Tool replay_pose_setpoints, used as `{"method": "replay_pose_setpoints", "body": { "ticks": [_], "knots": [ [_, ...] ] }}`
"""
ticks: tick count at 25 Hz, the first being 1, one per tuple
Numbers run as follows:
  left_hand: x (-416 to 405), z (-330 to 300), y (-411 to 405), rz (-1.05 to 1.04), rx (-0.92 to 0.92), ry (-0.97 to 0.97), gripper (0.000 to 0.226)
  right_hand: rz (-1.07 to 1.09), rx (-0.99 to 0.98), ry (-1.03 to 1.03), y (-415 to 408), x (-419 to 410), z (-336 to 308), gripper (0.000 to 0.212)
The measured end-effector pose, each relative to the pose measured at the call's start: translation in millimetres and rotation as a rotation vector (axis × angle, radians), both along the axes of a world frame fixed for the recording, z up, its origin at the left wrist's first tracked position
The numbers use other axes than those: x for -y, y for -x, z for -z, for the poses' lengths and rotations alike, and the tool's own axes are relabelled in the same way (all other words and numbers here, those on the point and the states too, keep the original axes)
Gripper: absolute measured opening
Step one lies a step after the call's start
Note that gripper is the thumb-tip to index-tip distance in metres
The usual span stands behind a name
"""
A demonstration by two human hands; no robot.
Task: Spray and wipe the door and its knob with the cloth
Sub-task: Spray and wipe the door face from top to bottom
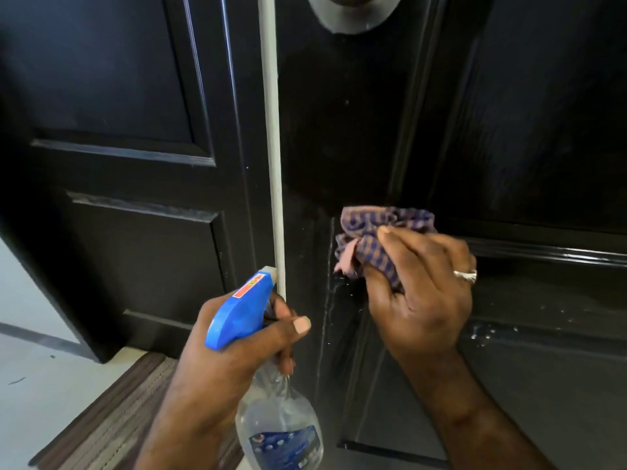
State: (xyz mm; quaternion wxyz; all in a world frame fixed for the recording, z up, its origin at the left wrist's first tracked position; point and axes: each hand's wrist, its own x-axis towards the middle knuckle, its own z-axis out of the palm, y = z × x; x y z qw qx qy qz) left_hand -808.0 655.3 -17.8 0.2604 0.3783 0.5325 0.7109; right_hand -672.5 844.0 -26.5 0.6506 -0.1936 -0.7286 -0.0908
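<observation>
A black panelled door [509, 113] fills the right of the view, wet with droplets on its lower rail. My right hand [420, 300] grips a bunched checked purple cloth [380, 232] and holds it against the door near the panel's moulding. My left hand [237, 347] holds a clear spray bottle [278, 422] by its neck, fingers round the blue trigger head [237, 307], nozzle aimed toward the door. The silver base plate of the knob [353, 18] shows at the top edge; the knob itself is cut off.
A second black panelled leaf [118, 147] stands to the left, parted from the door by a pale vertical strip [273, 147]. A striped brown mat [112, 418] lies on the light tiled floor [30, 385] at the lower left.
</observation>
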Motion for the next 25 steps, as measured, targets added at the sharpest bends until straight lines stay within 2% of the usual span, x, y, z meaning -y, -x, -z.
{"method": "replay_pose_setpoints", "body": {
  "ticks": [2,4,6,9,11,14,16,19,22,25],
  "knots": [
    [5,-1,-2,-0.015,0.015,-0.003,0.035,-0.036,-0.089,-0.056,21,1,-28,0.027],
    [10,-4,-5,-0.014,0.035,-0.004,0.039,-0.044,-0.019,-0.121,42,5,-38,0.03],
    [15,-4,-4,-0.004,0.051,-0.004,0.04,-0.007,0.22,-0.2,45,8,-9,0.039],
    [22,0,2,-0.01,0.068,0.004,0.045,0.04,0.555,-0.219,7,3,52,0.068],
    [24,3,4,-0.019,0.071,0.009,0.043,0.093,0.536,-0.215,-13,-6,51,0.077],
    [26,6,5,-0.033,0.05,0.002,0.033,0.086,0.296,-0.107,11,-6,-4,0.063],
    [28,4,6,-0.038,0.056,-0.012,0.032,0.041,0.224,-0.071,48,10,-31,0.059],
    [31,1,5,-0.052,0.066,-0.03,0.035,0.012,0.401,-0.165,73,25,-2,0.062],
    [31,7,8,-0.037,0.084,-0.013,0.034,0.076,0.613,-0.213,38,14,64,0.074],
    [30,13,13,-0.029,0.066,0.012,0.03,0.127,0.531,-0.188,1,-5,55,0.078]
  ]
}}
